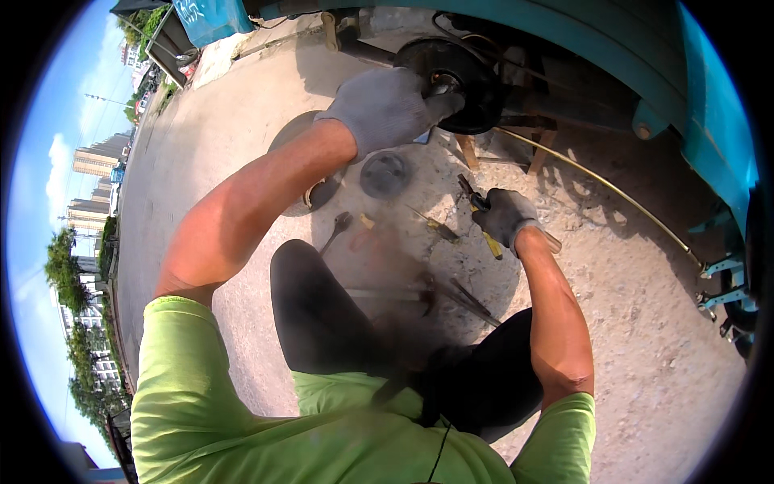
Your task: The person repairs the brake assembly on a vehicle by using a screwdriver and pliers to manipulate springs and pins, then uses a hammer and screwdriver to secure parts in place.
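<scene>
A: Where are we putting our hands?

B: We are resting the gloved left hand [385, 110] against the left side of the black drum [481, 90], its fingers reaching toward the middle. We cannot tell whether we are clamping anything there, as the glove is hiding it. The gloved right hand [508, 218] is gripping a tool [491, 244] with a yellow handle, nearer to us than the drum. We are holding the two hands well apart.

A: And the drum itself?

B: It is sitting beneath the blue frame [726, 129], with a wooden stand [467, 153] just on its near side.

A: How are we judging its handling?

B: We are taking it for stiff, heavy metal, probably slippery if grease is coating it. We are favouring the outer rim as the hold, one palm on each side, over the cluttered middle.

A: And the tool?

B: We are guessing light and rigid; the yellow handle is offering the best hold.

A: What else is lying about?

B: On the ground, a grey disc [385, 175] is lying to the drum's near left, a screwdriver [442, 230] is lying nearer to us than the drum, and a hammer [426, 295] is lying nearer still.
</scene>
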### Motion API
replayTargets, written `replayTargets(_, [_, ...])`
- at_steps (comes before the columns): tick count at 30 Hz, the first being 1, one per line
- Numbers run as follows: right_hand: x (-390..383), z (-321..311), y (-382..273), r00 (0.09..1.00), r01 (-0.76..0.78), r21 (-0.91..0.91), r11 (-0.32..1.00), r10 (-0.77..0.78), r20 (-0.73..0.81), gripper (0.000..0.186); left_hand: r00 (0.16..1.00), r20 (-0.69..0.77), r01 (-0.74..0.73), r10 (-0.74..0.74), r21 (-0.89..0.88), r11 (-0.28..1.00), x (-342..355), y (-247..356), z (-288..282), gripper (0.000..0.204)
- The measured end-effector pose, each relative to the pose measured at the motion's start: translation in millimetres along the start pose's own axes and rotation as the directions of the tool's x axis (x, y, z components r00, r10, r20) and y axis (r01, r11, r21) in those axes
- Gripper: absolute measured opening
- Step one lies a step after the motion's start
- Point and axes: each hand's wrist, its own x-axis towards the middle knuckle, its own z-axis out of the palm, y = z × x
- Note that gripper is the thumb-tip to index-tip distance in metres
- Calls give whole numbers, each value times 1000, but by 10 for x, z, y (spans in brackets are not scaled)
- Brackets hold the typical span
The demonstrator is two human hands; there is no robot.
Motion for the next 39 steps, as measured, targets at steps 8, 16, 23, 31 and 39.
replayTargets(8, [387, 585, 515, 969, -152, -53, 987, 160, 188, 47, 933, 211, -256, 291, -178, 950, 109, -235, 29, 36])
replayTargets(16, [-9, 122, -252, 940, 27, 959, 281, -334, 71, 56, 991, 122, -3, 61, -426, 905, 34, -401, 5, 40])
replayTargets(23, [324, -480, -1298, 659, -314, 630, -710, -641, -394, 32, 996, -64, 2, -60, -664, 747, -600, -836, -43, 34])
replayTargets(31, [316, -508, -1570, 777, -223, 517, -826, -471, -418, 42, 966, -170, -174, -196, -985, 0, -968, -1447, 742, 39])
replayTargets(39, [30, -833, -1575, 994, -26, 874, -486, -103, -28, 41, 937, -304, -270, -171, -943, 196, -1257, -1619, 1113, 52])
